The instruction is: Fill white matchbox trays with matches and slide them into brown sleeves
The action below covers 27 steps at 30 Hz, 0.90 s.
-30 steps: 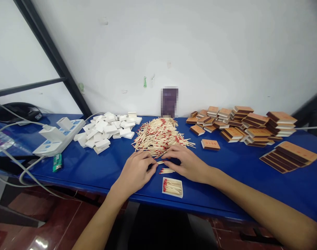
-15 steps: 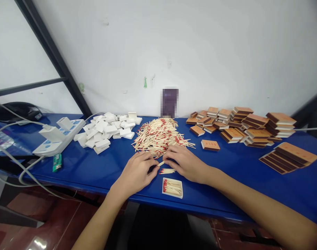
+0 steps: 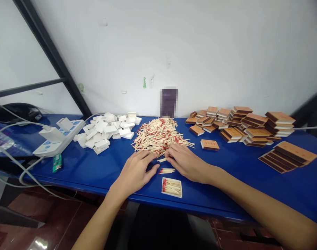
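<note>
A blue bench [image 3: 70, 166] runs along a white wall. At its left end sits a white power strip [image 3: 58, 137] with plugs and cables, and a small green lighter [image 3: 57, 162] lies just in front of it. Next comes a heap of white inner trays [image 3: 106, 131]. In the middle lies a loose pile of red-tipped matches [image 3: 158, 135]. Below the pile, the left hand [image 3: 135, 172] rests palm down on the bench, fingers loosely spread, holding nothing that shows. The right hand [image 3: 186, 162] rests beside it, fingers curled at the pile's near edge, pinching a few matches [image 3: 163, 159] between the two hands. A small bundle of matches [image 3: 166, 171] lies just below the fingertips, and nearer the bench edge sits an open tray of matches [image 3: 172, 187]. To the right, one orange matchbox [image 3: 210, 144] lies alone, then stacks of orange matchboxes [image 3: 249, 126] fill the far end.
</note>
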Motion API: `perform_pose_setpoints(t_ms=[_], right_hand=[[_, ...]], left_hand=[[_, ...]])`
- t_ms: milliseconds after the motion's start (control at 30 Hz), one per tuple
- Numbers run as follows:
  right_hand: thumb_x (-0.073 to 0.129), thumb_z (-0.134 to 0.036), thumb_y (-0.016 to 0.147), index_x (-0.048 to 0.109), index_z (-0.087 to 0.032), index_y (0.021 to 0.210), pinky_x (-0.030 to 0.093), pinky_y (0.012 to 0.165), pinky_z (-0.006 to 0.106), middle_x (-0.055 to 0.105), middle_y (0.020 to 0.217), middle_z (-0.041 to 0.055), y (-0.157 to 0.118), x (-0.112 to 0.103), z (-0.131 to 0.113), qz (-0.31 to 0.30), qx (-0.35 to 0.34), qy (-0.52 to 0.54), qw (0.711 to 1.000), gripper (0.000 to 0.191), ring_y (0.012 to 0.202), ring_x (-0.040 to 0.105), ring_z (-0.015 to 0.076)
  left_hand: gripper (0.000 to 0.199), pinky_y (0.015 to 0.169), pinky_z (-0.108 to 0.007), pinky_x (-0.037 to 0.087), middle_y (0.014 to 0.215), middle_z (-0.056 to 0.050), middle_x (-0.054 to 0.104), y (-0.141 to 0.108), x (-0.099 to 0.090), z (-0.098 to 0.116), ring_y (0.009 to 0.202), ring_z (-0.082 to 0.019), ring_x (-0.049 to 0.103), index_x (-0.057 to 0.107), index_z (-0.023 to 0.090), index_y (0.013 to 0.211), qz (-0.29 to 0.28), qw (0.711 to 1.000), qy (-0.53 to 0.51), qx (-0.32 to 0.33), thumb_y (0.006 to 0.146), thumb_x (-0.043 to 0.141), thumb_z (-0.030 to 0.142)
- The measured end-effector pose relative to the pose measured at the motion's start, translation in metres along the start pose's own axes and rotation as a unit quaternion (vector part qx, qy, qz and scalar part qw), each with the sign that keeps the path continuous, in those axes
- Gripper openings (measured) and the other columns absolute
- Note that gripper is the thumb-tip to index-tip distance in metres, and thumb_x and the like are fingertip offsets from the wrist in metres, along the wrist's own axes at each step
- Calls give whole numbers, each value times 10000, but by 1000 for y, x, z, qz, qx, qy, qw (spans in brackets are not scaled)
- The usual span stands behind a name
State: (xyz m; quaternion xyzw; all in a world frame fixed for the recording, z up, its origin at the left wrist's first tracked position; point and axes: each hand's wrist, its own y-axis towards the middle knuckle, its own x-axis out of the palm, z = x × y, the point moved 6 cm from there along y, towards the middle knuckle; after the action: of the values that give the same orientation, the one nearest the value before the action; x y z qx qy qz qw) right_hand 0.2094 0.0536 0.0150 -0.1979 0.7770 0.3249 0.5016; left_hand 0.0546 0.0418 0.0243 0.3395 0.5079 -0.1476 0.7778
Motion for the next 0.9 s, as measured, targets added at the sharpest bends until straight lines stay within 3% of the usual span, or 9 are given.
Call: perform_pose_setpoints(t_ms=[133, 233, 400, 533, 600, 700, 800, 900], right_hand=[[379, -218, 1016, 475, -206, 886, 431, 792, 358, 555, 924, 66, 0, -7, -3, 32, 8, 81, 996, 162, 862, 508, 200], [377, -248, 1024, 470, -211, 891, 439, 794, 340, 538, 912, 49, 0, -8, -6, 33, 23, 156, 987, 167, 849, 496, 187], [366, -313, 1035, 489, -213, 898, 448, 797, 303, 519, 889, 18, -1, -4, -11, 5, 65, 290, 955, 209, 832, 492, 164], [381, -354, 1034, 550, -203, 985, 459, 860, 316, 567, 967, 32, -1, -3, -13, -2, 65, 378, 923, 232, 926, 533, 172], [403, -363, 1027, 577, -201, 1003, 465, 866, 322, 591, 980, 35, 0, -3, -14, -7, 60, 403, 913, 239, 941, 546, 176], [497, -362, 988, 619, -197, 937, 469, 747, 286, 601, 877, 13, 1, -3, -11, -2, 78, 402, 912, 211, 818, 545, 158], [563, -341, 948, 669, -199, 892, 440, 646, 266, 621, 811, 5, 0, -7, -5, 21, 93, 365, 926, 186, 731, 541, 147], [541, -305, 952, 699, -211, 935, 446, 667, 281, 678, 879, 26, -3, -14, 3, 57, 88, 295, 950, 185, 770, 580, 160]], left_hand=[[243, 879, -371, 509, 1012, -49, 694, 0, -3, -3, 950, -213, 641, 657, 209, 1149, 21, 999, -27, -24, 937, 592, 308], [258, 854, -339, 519, 952, -20, 717, 0, -8, -6, 887, -187, 659, 681, 237, 1146, 34, 992, -115, -47, 899, 661, 311], [212, 691, -256, 531, 845, 5, 744, 5, -11, -5, 721, -141, 661, 744, 236, 1053, 53, 944, -313, -96, 848, 726, 284], [140, 744, -274, 548, 908, -22, 760, 11, -9, 1, 810, -164, 685, 770, 216, 964, 72, 912, -393, -92, 853, 721, 286], [110, 804, -294, 544, 935, -33, 751, 13, -9, 3, 879, -175, 681, 774, 217, 922, 86, 914, -389, -82, 855, 720, 286], [102, 833, -311, 536, 941, -39, 730, 14, -10, 4, 903, -177, 669, 766, 218, 902, 90, 925, -363, -63, 872, 700, 289], [112, 821, -302, 536, 939, -33, 732, 15, -13, 4, 886, -172, 673, 751, 210, 899, 67, 939, -334, -41, 896, 669, 285], [139, 790, -282, 526, 931, -14, 740, 17, -16, 5, 855, -163, 681, 737, 211, 916, 23, 960, -277, -24, 929, 627, 294]])
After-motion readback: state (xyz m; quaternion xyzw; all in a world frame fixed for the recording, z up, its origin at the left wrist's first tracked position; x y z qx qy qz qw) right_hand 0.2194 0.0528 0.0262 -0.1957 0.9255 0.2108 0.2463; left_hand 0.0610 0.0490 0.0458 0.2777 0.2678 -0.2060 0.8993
